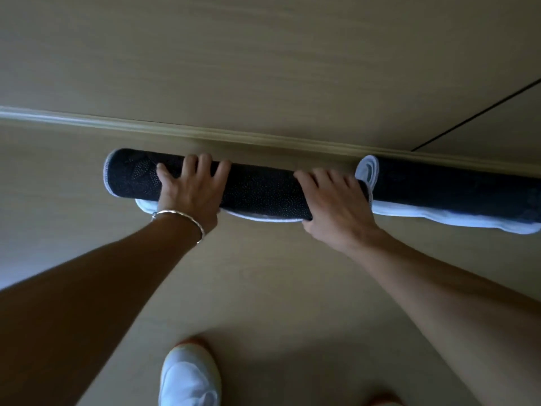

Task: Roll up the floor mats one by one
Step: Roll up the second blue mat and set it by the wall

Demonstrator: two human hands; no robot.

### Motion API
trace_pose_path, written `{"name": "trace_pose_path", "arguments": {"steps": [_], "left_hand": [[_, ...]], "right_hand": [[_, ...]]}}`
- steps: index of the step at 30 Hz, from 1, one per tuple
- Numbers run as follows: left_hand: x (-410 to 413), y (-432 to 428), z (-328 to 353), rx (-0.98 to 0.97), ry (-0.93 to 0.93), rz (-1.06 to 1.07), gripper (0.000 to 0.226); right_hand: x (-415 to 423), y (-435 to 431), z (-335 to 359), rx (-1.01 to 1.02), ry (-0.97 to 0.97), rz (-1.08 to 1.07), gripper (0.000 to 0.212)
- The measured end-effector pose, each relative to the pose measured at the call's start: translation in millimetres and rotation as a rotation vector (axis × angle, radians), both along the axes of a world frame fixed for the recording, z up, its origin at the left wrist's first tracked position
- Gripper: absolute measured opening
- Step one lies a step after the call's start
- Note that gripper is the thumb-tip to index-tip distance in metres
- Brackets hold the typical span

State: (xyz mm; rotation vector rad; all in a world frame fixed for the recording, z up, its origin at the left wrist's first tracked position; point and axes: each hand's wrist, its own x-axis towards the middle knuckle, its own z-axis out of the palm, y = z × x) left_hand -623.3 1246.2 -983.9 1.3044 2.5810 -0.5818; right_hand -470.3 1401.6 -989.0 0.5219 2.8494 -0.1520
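Finishing one roll: left grip [190, 189] presses flat-fingered on the dark floor mat [263, 191], right grip [336, 206] apparently curled round it; the white edge [257, 218] needs rolling in next

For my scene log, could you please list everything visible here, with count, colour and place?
Near rolled mat: one, dark dotted, white edging; on the floor under both hands.
Second rolled mat: one, dark, white edging; right, along the skirting.
Skirting: one, beige; foot of the wall.
Wall: beige, dark seam at right.
Floor: tan.
Shoe: one, white; bottom centre.
Bracelet: one, silver; left wrist.
Left hand: palm on the near roll, fingers spread.
Right hand: fingers curled over its right end.
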Motion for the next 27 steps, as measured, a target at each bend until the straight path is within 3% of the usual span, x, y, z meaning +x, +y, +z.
{"name": "trace_pose_path", "arguments": {"steps": [11, 13, 17, 19, 21, 23, 25, 27], "left_hand": [[-28, 28, -58, 0.144, 0.111, -0.018, 0.08], [-23, 30, -59, 0.093, 0.122, 0.004, 0.08], [-29, 42, -32, -0.137, -0.094, 0.041, 0.095], [-27, 42, -8, -0.183, -0.161, 0.052, 0.091], [-15, 37, 22, -0.11, -0.216, 0.065, 0.08], [3, 25, 57, -0.021, -0.296, 0.055, 0.062], [20, 14, 98, -0.035, -0.417, 0.059, 0.042], [31, 7, 141, -0.109, -0.535, 0.056, 0.025]], "right_hand": [[-29, 32, -48, 0.099, 0.017, -0.055, 0.072], [-27, 30, -53, 0.107, 0.048, -0.081, 0.075], [-33, 25, -28, -0.033, -0.14, -0.078, 0.088], [-29, 21, -4, -0.114, -0.172, -0.109, 0.096], [-22, 14, 28, -0.17, -0.16, -0.104, 0.086], [-13, 6, 66, -0.253, -0.187, -0.066, 0.059], [-6, 0, 106, -0.352, -0.261, -0.074, 0.037], [2, -3, 148, -0.429, -0.37, -0.066, 0.029]]}}
